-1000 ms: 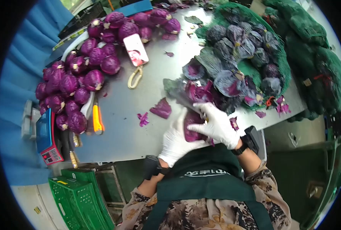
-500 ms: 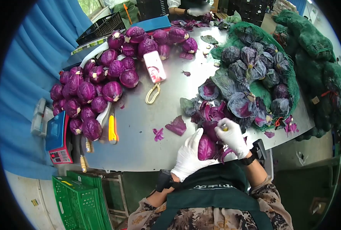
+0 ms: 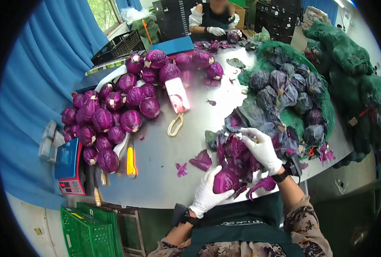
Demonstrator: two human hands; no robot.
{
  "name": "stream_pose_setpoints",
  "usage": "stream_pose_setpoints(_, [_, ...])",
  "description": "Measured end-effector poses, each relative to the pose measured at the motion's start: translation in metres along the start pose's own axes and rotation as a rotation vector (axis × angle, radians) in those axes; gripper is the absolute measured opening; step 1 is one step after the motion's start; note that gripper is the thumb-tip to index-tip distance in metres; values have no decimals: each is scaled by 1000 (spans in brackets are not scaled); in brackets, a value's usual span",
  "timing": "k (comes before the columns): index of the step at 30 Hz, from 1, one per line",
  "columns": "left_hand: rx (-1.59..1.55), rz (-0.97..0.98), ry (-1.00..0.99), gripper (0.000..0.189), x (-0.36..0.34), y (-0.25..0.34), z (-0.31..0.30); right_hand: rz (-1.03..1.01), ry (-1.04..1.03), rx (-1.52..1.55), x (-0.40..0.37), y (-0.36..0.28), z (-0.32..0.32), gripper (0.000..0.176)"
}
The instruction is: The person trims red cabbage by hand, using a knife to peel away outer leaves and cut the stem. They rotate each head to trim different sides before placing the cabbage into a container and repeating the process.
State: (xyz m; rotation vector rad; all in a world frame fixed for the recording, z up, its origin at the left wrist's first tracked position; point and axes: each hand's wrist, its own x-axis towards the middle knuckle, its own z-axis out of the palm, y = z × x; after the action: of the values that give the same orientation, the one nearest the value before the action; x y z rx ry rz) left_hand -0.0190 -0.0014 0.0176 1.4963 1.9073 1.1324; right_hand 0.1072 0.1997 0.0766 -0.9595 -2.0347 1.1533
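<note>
My left hand (image 3: 205,195), in a white glove, is shut on a small trimmed purple cabbage (image 3: 225,180) at the near edge of the metal table (image 3: 156,180). My right hand (image 3: 262,147), also gloved, rests on a heap of loose purple outer leaves (image 3: 235,152), with its fingers closed on a small knife; only the handle end shows. The two hands are apart. A torn leaf (image 3: 262,185) hangs over the table edge below my right wrist.
Several trimmed cabbages (image 3: 109,120) are piled at the left by a blue scale (image 3: 68,165). A phone (image 3: 177,95), a yellow cutter (image 3: 131,160) and leaf scraps (image 3: 201,160) lie mid-table. A green net (image 3: 323,107) holds untrimmed cabbages. Another person (image 3: 214,21) works at the far end. A green crate (image 3: 90,231) stands below.
My hands have parted: the left has drawn the cabbage toward the table edge, the right has lifted away onto the leaf heap. Outer leaves have come off the cabbage.
</note>
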Motion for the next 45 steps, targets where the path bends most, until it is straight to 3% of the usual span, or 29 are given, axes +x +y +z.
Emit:
stream_pose_setpoints(1, [-24, -4, 4, 89, 1, -1, -1, -125, -3, 83, 18, 5, 14, 30])
stream_pose_setpoints(3, [-113, -47, 9, 88, 4, -8, 0, -302, -5, -131, 64, 16, 39, 38])
stream_pose_setpoints(5, [-251, -97, -6, 87, 5, -10, -4, -226, -115, -271, 95, -20, 53, 50])
stream_pose_setpoints(7, [-440, -160, -61, 88, 3, -29, 2, -511, -79, -337, 137, -13, 85, 68])
stream_pose_setpoints(10, [-506, -195, -96, 88, 6, -28, -5, -461, -196, -398, 179, -11, 117, 68])
stream_pose_setpoints(12, [-445, -197, -121, 88, 8, -29, -8, -370, -376, -276, 203, -2, 139, 77])
stream_pose_setpoints(15, [-367, -162, -102, 86, 10, -29, -12, -403, -417, -343, 231, 9, 165, 80])
stream_pose_setpoints(19, [-331, -143, -73, 82, 17, -28, -18, -394, -411, -499, 252, 14, 185, 85])
stream_pose_setpoints(21, [-329, -196, -164, 87, 19, -24, -23, -395, -410, -474, 258, 16, 193, 86])
stream_pose_setpoints(25, [-401, -229, -85, 87, 19, -19, -19, -394, -407, -404, 262, 12, 193, 84])
stream_pose_setpoints(38, [-366, -184, -89, 88, 20, -21, -19, -386, -464, -529, 271, 5, 190, 81])
stream_pose_setpoints(41, [-345, -164, -86, 88, 20, -23, -19, -424, -406, -489, 270, 5, 190, 82])
stream_pose_setpoints(44, [-345, -170, -90, 89, 19, -23, -18, -331, -364, -516, 267, 0, 182, 84])
stream_pose_setpoints(45, [-347, -170, -91, 89, 19, -23, -18, -397, -327, -448, 268, 4, 182, 84])
